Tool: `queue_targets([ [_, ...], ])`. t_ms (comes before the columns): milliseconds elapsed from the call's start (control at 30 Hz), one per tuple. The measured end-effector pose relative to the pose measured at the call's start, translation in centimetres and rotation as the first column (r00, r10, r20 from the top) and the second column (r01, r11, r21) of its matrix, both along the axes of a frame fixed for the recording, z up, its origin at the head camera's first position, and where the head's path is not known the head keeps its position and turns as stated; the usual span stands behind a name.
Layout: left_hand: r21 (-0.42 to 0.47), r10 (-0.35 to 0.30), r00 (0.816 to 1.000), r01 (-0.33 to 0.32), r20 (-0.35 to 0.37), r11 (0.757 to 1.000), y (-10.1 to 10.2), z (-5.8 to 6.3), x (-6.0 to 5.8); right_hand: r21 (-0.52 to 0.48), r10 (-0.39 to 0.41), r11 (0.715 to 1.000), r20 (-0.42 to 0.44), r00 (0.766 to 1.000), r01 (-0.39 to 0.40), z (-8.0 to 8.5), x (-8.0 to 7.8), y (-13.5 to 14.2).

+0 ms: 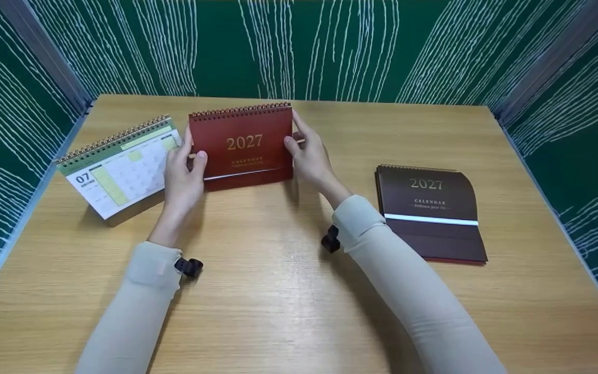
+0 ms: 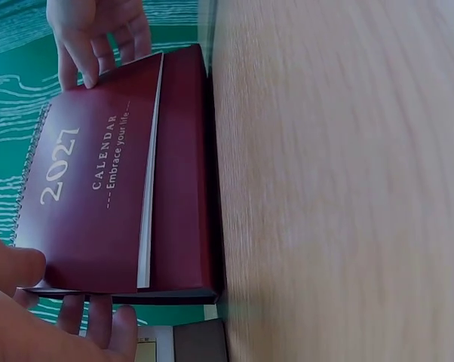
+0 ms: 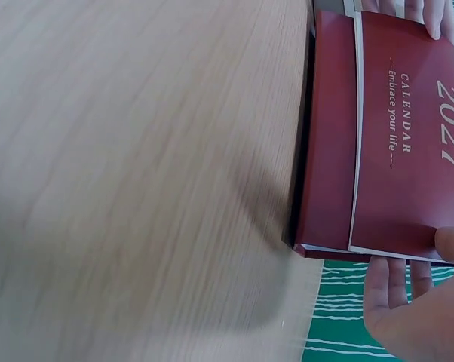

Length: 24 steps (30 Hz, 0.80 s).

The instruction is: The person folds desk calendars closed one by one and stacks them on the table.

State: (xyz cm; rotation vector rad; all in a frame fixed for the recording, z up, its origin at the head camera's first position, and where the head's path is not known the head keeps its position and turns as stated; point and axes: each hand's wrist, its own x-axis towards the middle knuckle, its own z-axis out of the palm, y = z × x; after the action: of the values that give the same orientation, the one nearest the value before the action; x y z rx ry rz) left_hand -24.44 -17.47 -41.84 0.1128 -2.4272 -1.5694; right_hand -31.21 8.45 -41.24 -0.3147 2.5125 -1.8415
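A red spiral-bound desk calendar (image 1: 242,148), marked 2027 in gold, stands propped near the back of the table. My left hand (image 1: 184,171) grips its left side, thumb on the front cover. On the right side my right hand (image 1: 310,156) holds the edge the same way, with some fingers hidden behind. In the left wrist view the cover (image 2: 91,181) hangs over loose white page edges, above a red base (image 2: 185,173). The right wrist view shows the base's lower edge at the tabletop, with the right thumb (image 3: 452,245) pressing the cover.
A green-and-white desk calendar (image 1: 130,169), open at page 07, stands at the left, close beside my left hand. Toward the right lies a dark brown 2027 calendar (image 1: 429,208) with a pale band across it. Green walls (image 1: 299,52) with white lines enclose the wooden table (image 1: 278,291).
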Motion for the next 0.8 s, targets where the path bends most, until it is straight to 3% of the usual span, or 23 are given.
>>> queue_targets([
  [233, 0.007, -0.013, 1.0, 0.013, -0.018, 1.0, 0.0, 0.0, 0.0, -0.004, 0.0, 1.0, 0.009, 1.0, 0.0, 0.4, 0.7, 0.7],
  [433, 0.028, -0.025, 1.0, 0.025, 0.009, 0.999, 0.2, 0.3, 0.1, 0.025, -0.015, 1.0, 0.026, 1.0, 0.014, 0.8, 1.5, 1.6],
  [800, 0.073, -0.084, 0.996, 0.083, 0.016, 0.994, 1.3, 0.5, 0.6, 0.017, -0.016, 1.0, 0.043, 0.999, 0.016, 1.3, 3.2, 3.9],
])
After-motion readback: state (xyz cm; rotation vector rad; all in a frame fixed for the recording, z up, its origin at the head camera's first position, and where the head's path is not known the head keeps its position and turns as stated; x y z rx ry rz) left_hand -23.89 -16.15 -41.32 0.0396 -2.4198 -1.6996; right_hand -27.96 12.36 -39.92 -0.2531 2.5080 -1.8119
